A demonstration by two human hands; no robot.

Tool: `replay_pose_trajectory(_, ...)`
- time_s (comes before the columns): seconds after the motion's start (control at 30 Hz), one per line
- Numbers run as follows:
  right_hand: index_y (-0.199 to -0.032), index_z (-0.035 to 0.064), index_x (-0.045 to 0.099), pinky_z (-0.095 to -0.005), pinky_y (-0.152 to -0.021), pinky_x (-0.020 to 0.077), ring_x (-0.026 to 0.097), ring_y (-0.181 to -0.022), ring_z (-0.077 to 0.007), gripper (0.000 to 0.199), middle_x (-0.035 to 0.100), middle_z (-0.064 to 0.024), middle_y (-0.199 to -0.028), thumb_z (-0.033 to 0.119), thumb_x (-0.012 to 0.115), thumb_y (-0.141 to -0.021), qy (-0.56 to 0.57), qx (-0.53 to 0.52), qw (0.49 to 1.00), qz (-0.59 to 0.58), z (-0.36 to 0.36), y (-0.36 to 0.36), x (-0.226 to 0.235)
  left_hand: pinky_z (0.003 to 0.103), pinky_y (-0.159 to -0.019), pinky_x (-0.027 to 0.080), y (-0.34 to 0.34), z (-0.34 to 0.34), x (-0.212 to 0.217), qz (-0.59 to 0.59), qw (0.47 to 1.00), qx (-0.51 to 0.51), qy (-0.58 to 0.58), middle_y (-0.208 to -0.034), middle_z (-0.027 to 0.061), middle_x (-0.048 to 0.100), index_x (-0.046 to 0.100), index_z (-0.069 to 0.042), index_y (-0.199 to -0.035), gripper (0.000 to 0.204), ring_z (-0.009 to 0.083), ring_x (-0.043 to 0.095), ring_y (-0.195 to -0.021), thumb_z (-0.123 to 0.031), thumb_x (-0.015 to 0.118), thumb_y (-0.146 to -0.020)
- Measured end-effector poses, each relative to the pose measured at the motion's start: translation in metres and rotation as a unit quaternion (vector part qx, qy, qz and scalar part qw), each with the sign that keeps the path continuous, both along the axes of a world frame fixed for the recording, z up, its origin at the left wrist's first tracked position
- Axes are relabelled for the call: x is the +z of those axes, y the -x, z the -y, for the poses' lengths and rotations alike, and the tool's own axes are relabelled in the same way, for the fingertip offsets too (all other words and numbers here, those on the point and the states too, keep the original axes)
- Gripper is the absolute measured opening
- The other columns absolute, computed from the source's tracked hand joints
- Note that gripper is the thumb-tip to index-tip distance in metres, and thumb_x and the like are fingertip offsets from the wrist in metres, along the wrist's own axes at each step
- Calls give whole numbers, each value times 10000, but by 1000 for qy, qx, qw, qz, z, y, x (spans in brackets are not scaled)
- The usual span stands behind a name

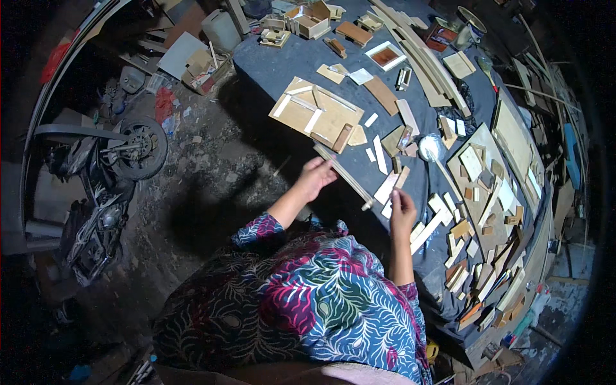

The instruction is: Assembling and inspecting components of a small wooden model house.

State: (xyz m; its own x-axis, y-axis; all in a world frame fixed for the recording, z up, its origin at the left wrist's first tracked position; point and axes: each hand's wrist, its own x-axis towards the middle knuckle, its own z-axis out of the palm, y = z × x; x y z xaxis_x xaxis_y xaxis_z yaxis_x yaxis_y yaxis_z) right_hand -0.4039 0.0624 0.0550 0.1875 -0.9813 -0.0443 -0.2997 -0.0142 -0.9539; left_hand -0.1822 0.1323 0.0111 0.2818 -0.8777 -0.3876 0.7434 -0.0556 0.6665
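My left hand grips a long, thin wooden strip near its far end. The strip slants from the table edge down toward my right hand. My right hand is raised at the table's near edge, thumb and fingers pinched together; whatever may be between them is too small to make out. Just beyond it lie a small wood block and pale flat pieces. Past my left hand, a light wooden panel with white strips lies on the dark-covered table, a brown block on its near corner.
Wood offcuts crowd the table's right side. Small wooden boxes and long boards stand or lie at the back. A bright round thing sits right of centre. A motorcycle is on the floor at left.
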Motion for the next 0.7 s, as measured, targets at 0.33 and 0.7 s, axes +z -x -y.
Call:
replay_pose_trajectory(0.33,-921,-1,571,-231,-584,431,524,-669,-98,219,573,-36,-743,162,600,-777,-63,25,997,-37,-2,-24,-41,307,-674,485,-92,-14,0,127,985,-82,-87,-826,30,482,394,-104,-1199,335,153,544,-712,-201,397,-878)
replay_pose_trajectory(0.7,-1018,96,551,-367,-701,408,507,-828,-279,320,534,-103,-896,137,592,-703,247,358,864,-253,-17,-135,2,266,-587,441,-94,-25,22,438,844,-307,11,-768,53,577,545,-40,-964,261,130,541,-673,-163,619,-746)
